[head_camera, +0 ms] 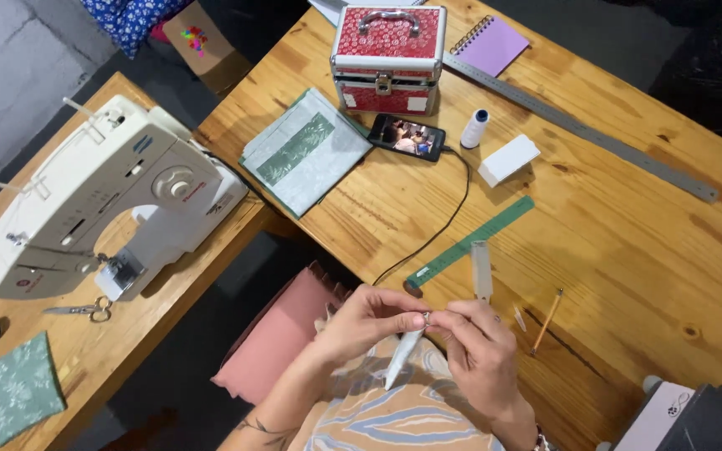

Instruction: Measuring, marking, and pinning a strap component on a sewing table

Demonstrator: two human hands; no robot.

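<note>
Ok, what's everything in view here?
sewing machine: 1, white, left table
scissors: 1, silver, beside machine
green cloth: 1, left table corner
box: 1, red patterned, far edge
notebook: 1, purple
phone: 1, black, cabled
thread spool: 1, white
metal ruler: 1, grey
green ruler: 1
pencil: 1
zipper: 1, white, pinched by both hands
left hand
right hand

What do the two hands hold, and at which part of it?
Left hand and right hand pinch the small metal end of a narrow white strip.
</note>
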